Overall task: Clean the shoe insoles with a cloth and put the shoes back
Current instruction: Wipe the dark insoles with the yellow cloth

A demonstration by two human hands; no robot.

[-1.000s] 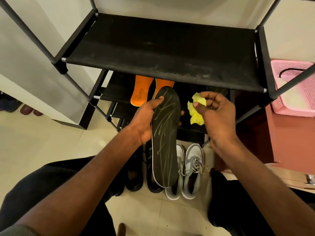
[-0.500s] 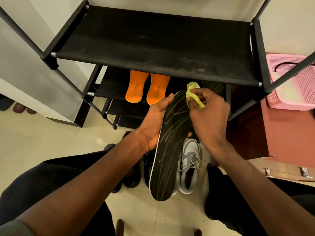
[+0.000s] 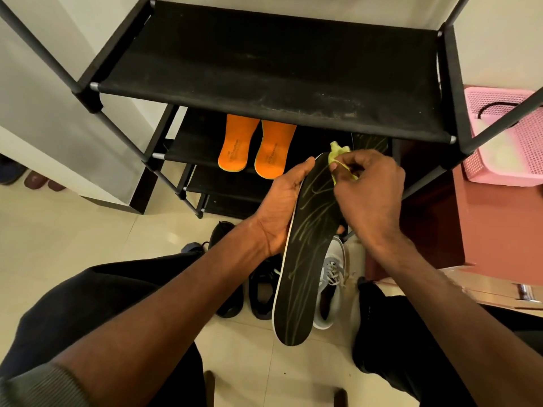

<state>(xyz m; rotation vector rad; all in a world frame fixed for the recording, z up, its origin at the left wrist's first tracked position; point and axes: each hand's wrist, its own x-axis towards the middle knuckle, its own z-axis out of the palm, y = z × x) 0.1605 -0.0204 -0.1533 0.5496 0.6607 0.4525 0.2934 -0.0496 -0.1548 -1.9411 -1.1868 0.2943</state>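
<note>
Far left: dark shoes (image 3: 17, 174) lie on the pale tiled floor (image 3: 73, 230) beside the wall. Next, the black shoe rack (image 3: 264, 69), its dusty top shelf bare; on a lower shelf, two orange insoles (image 3: 255, 145) lie side by side, heels toward me.

Centre left: my left hand (image 3: 279, 207) grips the black insole (image 3: 305, 254) by its left edge, thumb laid along the rim near the toe, fingers curled behind it. The insole is held in the air in front of the rack, toe end up and away, heel end toward me, its surface marked with pale streaks. Below it on the floor stand a pair of black shoes (image 3: 261, 292) and, just to their right, a grey laced shoe (image 3: 332, 283), partly hidden by the insole.

Centre right: my right hand (image 3: 370, 192) pinches the yellow-green cloth (image 3: 338, 154) between curled fingers and thumb, the cloth touching the toe end of the insole. A second dark streaked insole (image 3: 370, 143) shows on the shelf behind that hand.

Far right: a pink perforated basket (image 3: 505, 136) sits on a reddish-brown surface (image 3: 440, 230).
</note>
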